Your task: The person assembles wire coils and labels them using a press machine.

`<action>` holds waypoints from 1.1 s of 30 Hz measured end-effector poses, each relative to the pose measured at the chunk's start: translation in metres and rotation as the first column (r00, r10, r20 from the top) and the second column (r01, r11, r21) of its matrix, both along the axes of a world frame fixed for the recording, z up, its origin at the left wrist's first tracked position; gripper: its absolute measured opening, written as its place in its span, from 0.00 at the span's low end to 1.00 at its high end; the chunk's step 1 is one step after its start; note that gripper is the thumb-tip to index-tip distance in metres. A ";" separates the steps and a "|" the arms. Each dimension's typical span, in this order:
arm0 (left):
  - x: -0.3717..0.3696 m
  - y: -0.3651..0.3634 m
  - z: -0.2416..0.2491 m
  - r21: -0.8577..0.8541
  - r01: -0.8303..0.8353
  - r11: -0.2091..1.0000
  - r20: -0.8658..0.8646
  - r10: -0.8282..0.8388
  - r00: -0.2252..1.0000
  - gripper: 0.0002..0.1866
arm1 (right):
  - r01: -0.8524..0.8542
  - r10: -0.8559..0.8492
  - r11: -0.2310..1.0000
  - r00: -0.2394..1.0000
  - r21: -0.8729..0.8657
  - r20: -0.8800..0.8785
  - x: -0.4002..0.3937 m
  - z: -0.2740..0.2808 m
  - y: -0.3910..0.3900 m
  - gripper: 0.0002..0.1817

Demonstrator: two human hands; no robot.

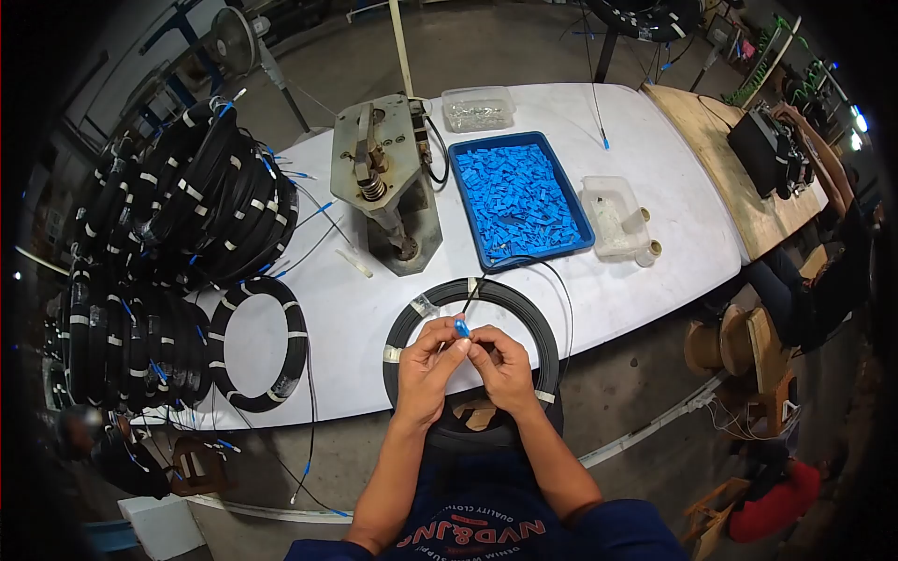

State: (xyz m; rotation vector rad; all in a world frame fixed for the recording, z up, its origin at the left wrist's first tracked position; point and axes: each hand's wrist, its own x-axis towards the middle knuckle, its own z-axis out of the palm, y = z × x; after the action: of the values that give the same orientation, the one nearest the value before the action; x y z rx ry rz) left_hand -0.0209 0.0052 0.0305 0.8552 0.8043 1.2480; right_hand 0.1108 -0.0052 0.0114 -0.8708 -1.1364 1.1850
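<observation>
Stacked black coils [224,206] stand at the left beside a single coil [217,332] lying on the white table [669,159], with a metal press [402,145] further in. Mid-table, the left hand [427,365] and right hand [502,369] pinch a small blue piece [461,327] between their fingertips, above a wide coil [526,313] at the front edge. Beyond, rightward, sit a blue tray [582,220] of blue pieces [514,196] and a clear tub [613,245].

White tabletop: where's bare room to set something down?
Free: between the clear tub, nearby spool and plywood board; also between the flat coil and near coil, right of a loose cable.
Crowded: left end, with stacked coils; near middle, where the left hand and right hand hold a blue piece over the near coil.
</observation>
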 end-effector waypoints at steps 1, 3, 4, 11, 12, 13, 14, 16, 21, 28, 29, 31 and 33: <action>-0.003 0.000 0.003 0.038 0.015 0.999 -0.030 -0.014 0.999 0.10 | -0.004 0.004 1.000 1.000 0.003 -0.002 -0.002 0.001 0.000 0.08; -0.008 0.003 0.011 0.064 0.026 0.998 -0.071 -0.021 0.997 0.12 | -0.023 0.021 1.000 0.994 -0.014 -0.107 -0.005 0.003 0.002 0.07; -0.009 0.004 0.016 0.079 0.039 0.996 -0.112 -0.030 0.993 0.14 | -0.034 0.031 0.999 0.995 -0.031 -0.092 -0.003 0.003 0.001 0.06; -0.016 0.014 0.053 0.196 0.033 0.980 -0.317 0.031 0.948 0.14 | -0.006 0.007 1.000 0.998 0.008 -0.069 -0.005 0.011 -0.002 0.06; -0.013 0.015 0.056 0.256 -0.004 0.967 -0.349 0.096 0.932 0.11 | 0.002 -0.003 1.000 0.996 -0.011 -0.094 -0.005 0.014 -0.003 0.07; -0.013 0.016 0.058 0.255 -0.002 0.967 -0.350 0.094 0.932 0.11 | 0.011 -0.015 0.999 0.993 -0.031 -0.120 -0.005 0.017 -0.004 0.08; -0.014 0.016 0.061 0.284 0.042 0.958 -0.401 0.079 0.913 0.11 | 0.014 -0.018 0.999 0.992 -0.032 -0.122 -0.004 0.018 -0.004 0.08; -0.013 0.014 0.069 0.307 0.090 0.947 -0.454 0.063 0.889 0.11 | 0.028 -0.028 1.000 0.999 0.012 -0.045 -0.002 0.021 -0.004 0.09; -0.005 0.012 0.076 0.310 0.111 0.944 -0.522 0.071 0.850 0.11 | 0.064 -0.065 0.998 0.981 -0.007 -0.182 -0.007 0.021 -0.007 0.10; 0.005 0.009 0.058 0.432 0.013 0.902 -0.403 0.180 0.897 0.09 | 0.150 -0.151 0.988 0.985 -0.021 -0.079 -0.011 0.036 -0.013 0.08; 0.006 0.007 0.057 0.389 -0.010 0.921 -0.357 0.161 0.920 0.09 | 0.149 -0.150 0.989 0.985 -0.023 -0.080 -0.011 0.037 -0.013 0.08; 0.009 0.005 0.060 0.343 -0.031 0.939 -0.309 0.144 0.940 0.10 | 0.167 -0.172 0.985 0.979 -0.052 -0.107 -0.010 0.039 -0.014 0.08; 0.012 0.003 0.065 0.276 -0.072 0.958 -0.270 0.149 0.951 0.08 | 0.183 -0.187 0.982 0.975 -0.040 -0.121 -0.012 0.046 -0.015 0.07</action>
State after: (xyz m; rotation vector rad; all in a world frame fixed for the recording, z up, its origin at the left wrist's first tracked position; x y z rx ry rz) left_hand -0.0085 0.0078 0.0959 1.2440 0.9421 1.3683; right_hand 0.0991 -0.0199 0.0571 -0.8922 -0.9185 1.0883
